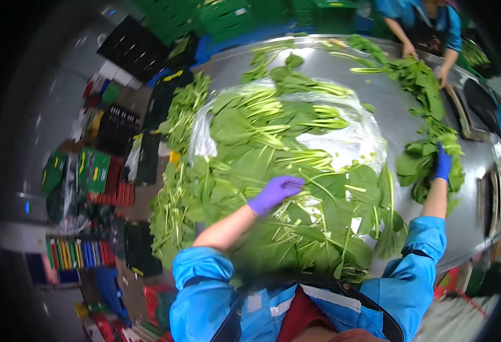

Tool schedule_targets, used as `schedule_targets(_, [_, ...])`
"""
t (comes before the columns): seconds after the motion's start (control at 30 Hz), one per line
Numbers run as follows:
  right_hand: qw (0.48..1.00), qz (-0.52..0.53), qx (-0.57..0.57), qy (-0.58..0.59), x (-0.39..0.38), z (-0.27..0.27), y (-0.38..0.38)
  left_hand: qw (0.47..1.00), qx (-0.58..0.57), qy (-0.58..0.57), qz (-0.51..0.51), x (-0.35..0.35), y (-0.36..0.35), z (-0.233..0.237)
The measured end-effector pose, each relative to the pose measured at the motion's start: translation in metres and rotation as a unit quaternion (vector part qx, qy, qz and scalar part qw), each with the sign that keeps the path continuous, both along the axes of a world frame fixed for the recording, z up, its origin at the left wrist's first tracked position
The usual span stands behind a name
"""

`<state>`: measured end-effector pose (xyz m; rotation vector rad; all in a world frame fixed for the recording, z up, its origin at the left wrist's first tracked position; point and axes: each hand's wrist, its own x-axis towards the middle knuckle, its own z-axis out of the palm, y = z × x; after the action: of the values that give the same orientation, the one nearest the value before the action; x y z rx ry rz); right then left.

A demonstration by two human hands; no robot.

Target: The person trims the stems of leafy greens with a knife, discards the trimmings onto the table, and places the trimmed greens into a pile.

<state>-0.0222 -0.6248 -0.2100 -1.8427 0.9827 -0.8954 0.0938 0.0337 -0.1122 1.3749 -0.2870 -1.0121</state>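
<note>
The person's left hand [276, 192], in a purple glove, lies flat on the big heap of leafy greens [273, 154] with its fingers [292, 183] pressed together. The right hand [443, 163], gloved in blue, reaches into a smaller clump [418, 165] off to the side. Its fingers are sunk among the leaves, so it cannot be told whether they pinch any. The heap spills to the near and left edges of the worktop [393, 108], so a sweep of the flat hand could likely push stems over onto the floor [56, 119]. The clear plastic sheet [341, 142] under it looks slippery and could slide. The worktop is bare steel and curved. A co-worker's hands [411, 52] sort more greens at its far side. Green crates [227, 17] and black crates [131, 43] stand around.
</note>
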Motion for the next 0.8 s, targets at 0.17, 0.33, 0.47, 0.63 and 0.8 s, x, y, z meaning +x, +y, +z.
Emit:
schedule_targets(0.17, [0.945, -0.094, -0.182, 0.254, 0.022, 0.064, 0.080, 0.700, 0.260, -0.664, -0.041, 0.089, 0.004, -0.021])
schedule_targets(0.33, [0.957, 0.193, -0.181, 0.118, 0.021, 0.081, 0.252, 0.527, 0.335, -0.777, -0.084, 0.143, -0.015, -0.053])
schedule_targets(0.47, [0.928, 0.347, -0.003, 0.139, -0.002, 0.126, 0.379, 0.716, 0.210, -0.645, -0.168, 0.109, 0.006, 0.042])
schedule_targets(0.63, [0.897, 0.439, -0.055, 0.001, -0.009, 0.177, 0.490, 0.920, 0.087, -0.371, -0.091, 0.000, 0.036, 0.167])
schedule_targets(0.8, [0.853, 0.495, -0.153, 0.066, -0.020, 0.166, 0.531, 0.960, 0.146, -0.217, -0.101, -0.063, 0.056, 0.127])
